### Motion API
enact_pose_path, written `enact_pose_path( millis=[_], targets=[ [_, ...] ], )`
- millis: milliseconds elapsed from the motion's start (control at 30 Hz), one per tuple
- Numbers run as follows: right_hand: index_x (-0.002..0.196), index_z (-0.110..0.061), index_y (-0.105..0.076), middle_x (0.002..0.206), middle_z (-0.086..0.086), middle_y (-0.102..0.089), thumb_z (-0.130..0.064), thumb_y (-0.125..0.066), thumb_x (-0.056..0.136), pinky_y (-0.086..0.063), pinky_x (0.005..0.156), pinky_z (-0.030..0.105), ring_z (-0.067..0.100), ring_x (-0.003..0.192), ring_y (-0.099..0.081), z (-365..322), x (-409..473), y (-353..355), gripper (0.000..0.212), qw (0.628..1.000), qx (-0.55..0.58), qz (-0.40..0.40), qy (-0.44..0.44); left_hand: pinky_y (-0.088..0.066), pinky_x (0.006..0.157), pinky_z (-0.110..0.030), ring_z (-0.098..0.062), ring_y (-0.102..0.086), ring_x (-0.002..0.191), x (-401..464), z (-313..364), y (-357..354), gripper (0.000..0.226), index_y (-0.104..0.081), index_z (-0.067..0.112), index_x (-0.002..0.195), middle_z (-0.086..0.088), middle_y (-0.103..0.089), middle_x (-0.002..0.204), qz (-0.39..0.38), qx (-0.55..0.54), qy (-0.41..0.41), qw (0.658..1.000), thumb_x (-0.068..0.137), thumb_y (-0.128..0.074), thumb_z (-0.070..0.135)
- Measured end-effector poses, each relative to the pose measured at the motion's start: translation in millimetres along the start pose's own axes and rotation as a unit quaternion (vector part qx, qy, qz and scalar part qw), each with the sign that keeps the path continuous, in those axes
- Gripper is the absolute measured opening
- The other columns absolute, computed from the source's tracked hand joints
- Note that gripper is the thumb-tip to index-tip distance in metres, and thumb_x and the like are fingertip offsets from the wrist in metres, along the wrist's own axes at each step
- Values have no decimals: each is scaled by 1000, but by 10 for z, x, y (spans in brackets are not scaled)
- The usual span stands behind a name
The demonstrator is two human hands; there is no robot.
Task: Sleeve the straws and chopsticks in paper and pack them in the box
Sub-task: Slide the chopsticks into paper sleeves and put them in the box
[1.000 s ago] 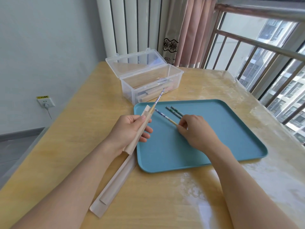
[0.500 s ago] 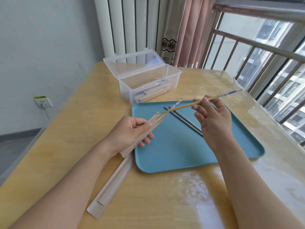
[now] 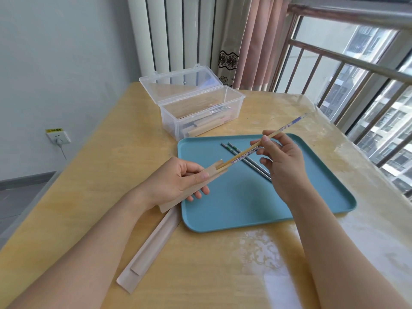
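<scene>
Hands at work over a blue tray [image 3: 301,210], the landmark for all positions below. Left hand [image 3: 176,181], at the tray's left edge, has its grip closed round a brown paper sleeve [image 3: 196,186], thumb on top and fingers curled beneath; the sleeve's open mouth points toward the tray's centre. Right hand [image 3: 281,161], above the tray's middle, pinches a wooden chopstick [image 3: 276,133] between thumb and fingertips; its lower tip sits in the sleeve mouth and its patterned upper end rises past the tray's far edge. A second patterned chopstick [image 3: 244,156] lies alongside it, its lower end also in the sleeve. Two metal straws [image 3: 243,159] lie side by side on the tray floor, under the chopsticks. Spare paper sleeves [image 3: 149,250] rest on the tabletop [image 3: 93,197] off the tray's near left corner. Clear plastic box [image 3: 200,110], lid open, stands just beyond the tray's far left corner, with sleeved items inside.
</scene>
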State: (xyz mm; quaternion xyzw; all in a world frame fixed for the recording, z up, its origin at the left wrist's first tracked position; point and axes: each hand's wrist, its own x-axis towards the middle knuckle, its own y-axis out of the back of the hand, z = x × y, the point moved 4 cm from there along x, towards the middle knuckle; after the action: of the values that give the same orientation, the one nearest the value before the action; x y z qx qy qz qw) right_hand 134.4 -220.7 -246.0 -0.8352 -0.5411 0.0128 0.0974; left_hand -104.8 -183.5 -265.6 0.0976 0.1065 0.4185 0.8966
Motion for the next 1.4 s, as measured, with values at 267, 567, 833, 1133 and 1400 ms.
enact_pose_path(
  millis=[267,567,833,1133,1400],
  targets=[
    [93,-14,-68,85,4,-66,-7,-67,92,-50,66,22,13,72,-61,164,-18,-93,8,989,83,-39,-113,-53,59,-22,-14,-66,69,1,-7,-4,22,-75,13,100,-7,-76,82,-3,-13,-1,1000,97,-60,29],
    [152,-28,-25,94,8,-72,-5,-76,86,-55,73,30,18,79,-70,197,0,-132,86,999,17,18,-24,-52,58,-22,-13,-65,66,13,-32,-1,21,-75,12,99,-7,-75,80,-5,-16,4,1000,98,-59,26],
    [146,-14,-42,103,8,-73,-9,-74,90,-55,67,25,16,84,-72,167,42,-43,65,998,-12,51,21,-51,56,-21,-13,-63,62,18,-42,14,21,-74,11,98,-6,-73,77,1,-18,2,1000,99,-58,24],
    [131,-20,-56,90,-6,-69,-51,-65,91,-55,65,37,16,71,-69,131,-36,-69,52,931,-346,82,87,-52,56,-20,-12,-63,60,-5,-35,52,20,-73,8,97,-6,-72,74,-3,-34,15,999,99,-58,21],
    [120,-4,-61,76,8,-74,-16,-71,93,-58,59,28,19,60,-69,155,-55,-224,31,991,-121,45,35,-55,59,-22,-14,-65,62,-47,-13,26,20,-72,4,95,-11,-73,77,9,-87,32,996,97,-60,19]
  ],
)
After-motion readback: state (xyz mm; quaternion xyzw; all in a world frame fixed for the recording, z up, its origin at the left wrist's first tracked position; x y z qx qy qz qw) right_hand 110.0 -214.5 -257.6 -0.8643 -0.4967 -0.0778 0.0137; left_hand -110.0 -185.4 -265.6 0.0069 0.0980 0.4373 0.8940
